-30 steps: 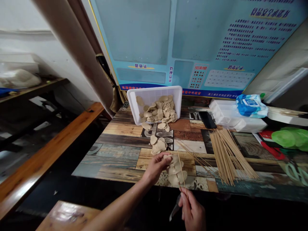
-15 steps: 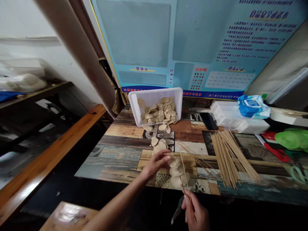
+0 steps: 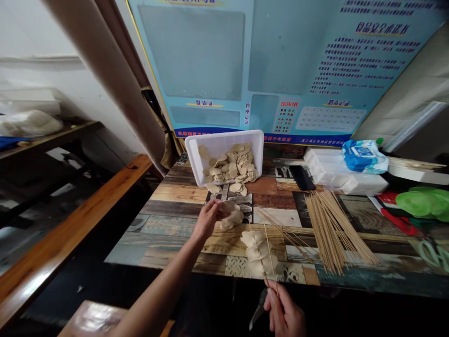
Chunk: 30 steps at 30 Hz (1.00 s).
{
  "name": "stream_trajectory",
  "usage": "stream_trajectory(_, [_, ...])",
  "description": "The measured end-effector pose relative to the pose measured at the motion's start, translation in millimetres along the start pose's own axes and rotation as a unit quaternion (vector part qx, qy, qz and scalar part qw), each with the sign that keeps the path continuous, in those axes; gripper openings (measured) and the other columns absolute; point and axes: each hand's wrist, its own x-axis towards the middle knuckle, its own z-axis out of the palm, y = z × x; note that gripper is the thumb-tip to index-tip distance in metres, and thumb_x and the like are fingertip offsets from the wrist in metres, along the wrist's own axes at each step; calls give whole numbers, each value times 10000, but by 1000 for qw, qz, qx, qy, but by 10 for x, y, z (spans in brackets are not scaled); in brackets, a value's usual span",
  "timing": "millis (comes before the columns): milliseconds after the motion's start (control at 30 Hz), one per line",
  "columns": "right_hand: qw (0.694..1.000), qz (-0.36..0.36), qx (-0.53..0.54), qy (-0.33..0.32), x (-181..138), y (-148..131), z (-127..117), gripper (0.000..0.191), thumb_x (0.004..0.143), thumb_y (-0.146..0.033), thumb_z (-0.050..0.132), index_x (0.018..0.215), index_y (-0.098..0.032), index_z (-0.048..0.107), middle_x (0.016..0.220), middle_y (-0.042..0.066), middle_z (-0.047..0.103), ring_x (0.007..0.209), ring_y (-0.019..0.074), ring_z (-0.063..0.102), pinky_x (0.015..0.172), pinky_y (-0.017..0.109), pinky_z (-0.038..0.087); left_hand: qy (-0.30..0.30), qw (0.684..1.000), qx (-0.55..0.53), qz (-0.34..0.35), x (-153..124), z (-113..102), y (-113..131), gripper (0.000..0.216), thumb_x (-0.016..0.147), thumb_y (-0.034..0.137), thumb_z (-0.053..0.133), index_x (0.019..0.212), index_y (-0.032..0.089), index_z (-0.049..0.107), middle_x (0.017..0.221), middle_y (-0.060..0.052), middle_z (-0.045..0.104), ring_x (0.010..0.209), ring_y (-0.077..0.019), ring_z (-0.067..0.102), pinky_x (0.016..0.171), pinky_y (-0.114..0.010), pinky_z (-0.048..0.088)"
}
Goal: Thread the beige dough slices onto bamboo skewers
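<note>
My right hand (image 3: 285,309), at the table's front edge, is closed around the lower ends of two thin bamboo skewers. One skewer (image 3: 269,244) shows bare along its upper length; the other runs through several thin, pale beige slices (image 3: 257,252) bunched together. Farther left, my left hand (image 3: 209,216) has its fingertips pinched on the edge of a pale slice (image 3: 228,206) at the top of a small pile (image 3: 232,220). What kind of food the slices are, I cannot tell. A white plastic tub (image 3: 196,161) lies tipped towards me behind the pile, with many more slices (image 3: 233,164) inside and spilling out.
Loose bamboo skewers (image 3: 333,229) lie in a bundle on the right, with a few stray ones (image 3: 280,224) beside them. Beyond are a black phone (image 3: 301,178), white packs (image 3: 329,171), a blue wipes packet (image 3: 365,157), green plastic (image 3: 423,203) and scissors (image 3: 431,255). A blue notice board (image 3: 217,70) stands behind.
My left hand has moved left and away from the skewered slices to the small pile, where it now pinches a slice. My right hand stays nearly still with the skewers.
</note>
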Motion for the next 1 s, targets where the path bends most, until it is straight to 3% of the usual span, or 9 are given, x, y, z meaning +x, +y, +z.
stream_trajectory(67, [1000, 14, 11, -14, -15, -47, -6, 441, 892, -517, 467, 1007, -155, 691, 552, -25, 566, 298, 50, 399, 322, 163, 367, -28, 988, -127, -80, -153, 162, 17, 169, 703, 279, 685, 723, 162, 564, 604, 38, 577, 559, -110, 573, 709, -345, 567])
stream_trajectory(167, [999, 22, 9, -23, -25, -97, -31, 446, 895, -517, 458, 1011, -154, 688, 563, -27, 559, 304, 47, 399, 323, 160, 367, -63, 970, -188, -138, -334, 382, -27, 173, 703, 238, 712, 769, 156, 575, 673, 23, 612, 575, -104, 598, 710, -345, 592])
stream_trajectory(367, [999, 42, 4, -18, -43, -113, -93, 456, 889, -538, 449, 991, -163, 688, 557, -39, 543, 307, 50, 397, 321, 164, 357, -102, 968, -194, -118, -454, 580, -95, 357, 583, 258, 845, 747, 161, 543, 649, 57, 570, 581, -84, 584, 644, -280, 594])
stream_trajectory(533, [999, 44, 30, 9, -52, -108, -87, 427, 864, -538, 498, 958, -175, 701, 538, -41, 533, 298, 43, 380, 310, 153, 345, -95, 977, -169, -92, -491, 602, -40, 403, 583, 291, 843, 785, 183, 511, 676, 62, 590, 598, -83, 584, 670, -291, 584])
stream_trajectory(767, [999, 31, 26, 2, -17, -85, -81, 405, 881, -492, 492, 977, -159, 703, 556, -29, 537, 328, 46, 371, 341, 162, 357, -132, 982, -124, -47, -582, 611, -105, 399, 641, 343, 812, 852, 202, 504, 688, 36, 653, 630, -127, 653, 633, -236, 514])
stream_trajectory(867, [1000, 21, 15, 9, -23, -70, -89, 404, 884, -486, 492, 994, -161, 704, 564, -24, 551, 334, 49, 385, 357, 163, 377, -122, 982, -132, -48, -605, 634, -113, 417, 637, 356, 811, 881, 210, 505, 666, 37, 656, 603, -130, 656, 557, -198, 473])
stream_trajectory(1000, [1000, -3, -4, 16, -47, -12, -98, 402, 890, -483, 483, 993, -165, 707, 561, -24, 565, 327, 51, 399, 362, 167, 388, -99, 970, -204, -90, -590, 652, -85, 409, 584, 229, 839, 842, 205, 522, 617, 70, 628, 539, -104, 618, 630, -256, 536])
